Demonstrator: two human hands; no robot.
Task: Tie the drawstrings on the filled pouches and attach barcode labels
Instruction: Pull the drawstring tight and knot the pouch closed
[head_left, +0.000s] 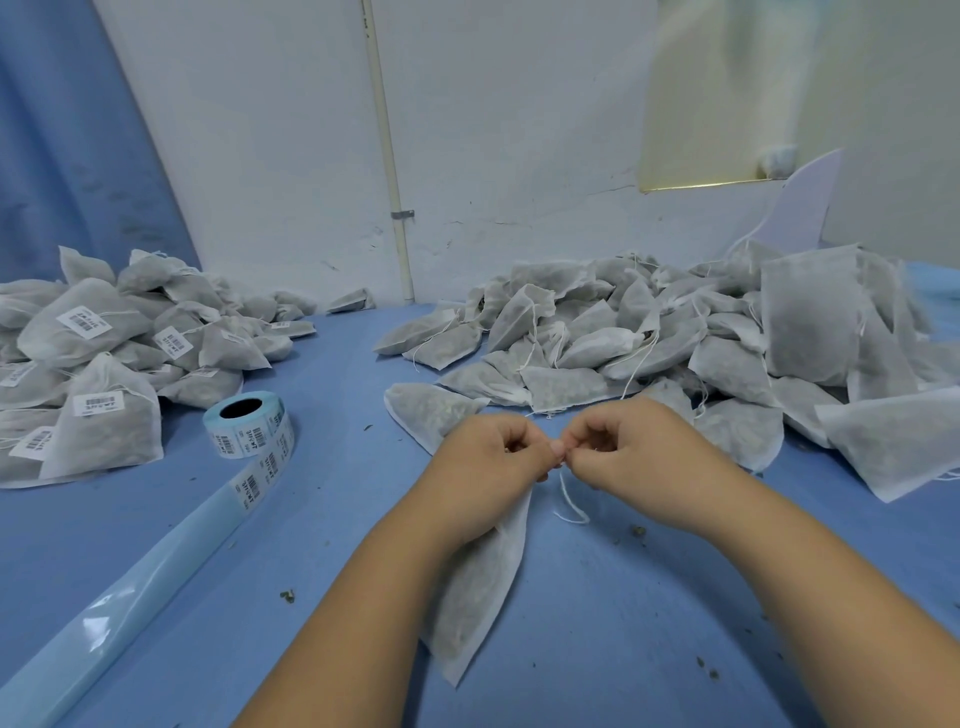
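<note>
Grips the gathered neck of a filled pouch (483, 587) in the left hand (493, 457), fingers curled round it. Pinches the white drawstring (569, 499) with the right hand (628, 447), fingertips of both hands touching. Lets the loose string end dangle between the wrists, pouch body beside the left forearm over the blue table (332, 545). Faces a roll of barcode labels (249, 423) at left, backing strip (140, 582) trailing nearer; beyond it, a heap of labelled pouches (88, 364); at right, a heap of unlabelled pouches (675, 338).

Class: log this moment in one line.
tying drawstring | left hand grips pouch | right hand pinches drawstring | label roll untouched
</note>
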